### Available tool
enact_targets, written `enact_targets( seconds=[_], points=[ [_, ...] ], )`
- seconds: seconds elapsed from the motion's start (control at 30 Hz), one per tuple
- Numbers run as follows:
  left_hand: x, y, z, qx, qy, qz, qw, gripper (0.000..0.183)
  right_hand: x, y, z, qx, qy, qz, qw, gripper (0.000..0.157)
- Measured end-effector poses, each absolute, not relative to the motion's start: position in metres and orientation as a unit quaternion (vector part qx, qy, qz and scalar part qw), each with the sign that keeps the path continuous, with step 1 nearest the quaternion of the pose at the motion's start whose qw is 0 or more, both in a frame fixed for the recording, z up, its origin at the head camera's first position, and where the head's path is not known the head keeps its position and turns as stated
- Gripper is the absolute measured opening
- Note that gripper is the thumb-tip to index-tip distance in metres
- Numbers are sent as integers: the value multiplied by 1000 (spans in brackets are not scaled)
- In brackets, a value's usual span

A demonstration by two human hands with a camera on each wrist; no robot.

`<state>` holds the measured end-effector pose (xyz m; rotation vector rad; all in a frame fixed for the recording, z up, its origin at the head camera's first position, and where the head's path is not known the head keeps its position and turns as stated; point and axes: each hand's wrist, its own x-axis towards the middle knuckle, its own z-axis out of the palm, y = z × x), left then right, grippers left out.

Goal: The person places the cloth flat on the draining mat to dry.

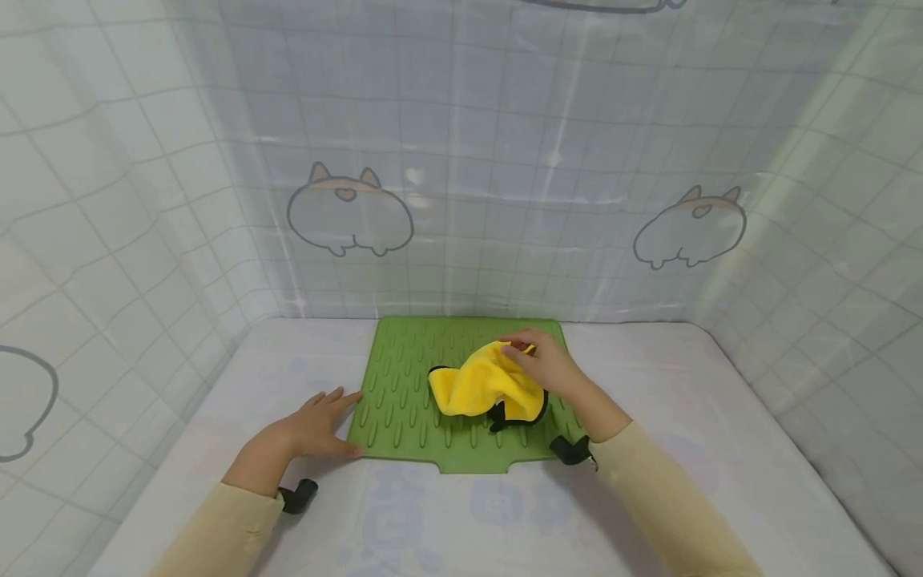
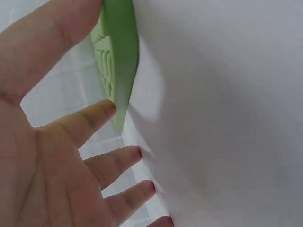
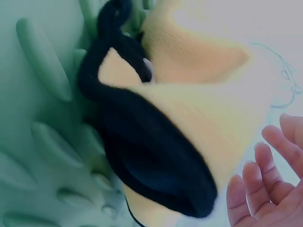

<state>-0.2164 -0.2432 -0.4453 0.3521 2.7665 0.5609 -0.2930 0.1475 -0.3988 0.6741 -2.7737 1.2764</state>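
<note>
A bunched yellow cloth with black edging lies on a green ridged mat. My right hand is over the cloth's upper right part, its fingers loosely bent. In the right wrist view, these fingers show beside the cloth with nothing pinched between them. At the mat's left edge, my left hand has its fingers spread. The left wrist view shows the left thumb and forefinger at the side of the mat, the other fingertips against the white surface.
The mat lies on a white covered table with faint prints. Tiled-pattern curtains with cartoon animals stand at the back and both sides. A short tab sticks out from the mat's near edge.
</note>
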Motion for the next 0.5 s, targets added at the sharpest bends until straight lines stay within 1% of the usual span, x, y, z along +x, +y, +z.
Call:
enact_targets(
  seconds=[0.17, 0.33, 0.4, 0.5],
  points=[
    [-218, -241, -443, 120, 963, 186, 155, 99, -287, 160, -390, 205, -884, 420, 22, 36],
    [-223, -234, -432, 110, 960, 192, 172, 95, -285, 174, -390, 200, -885, 420, 33, 40],
    [-226, -229, -427, 102, 958, 198, 179, 91, -284, 180, -391, 197, -885, 420, 36, 40],
    [-231, -221, -420, 97, 956, 210, 179, 84, -283, 189, -394, 196, -885, 421, 37, 36]
  ],
)
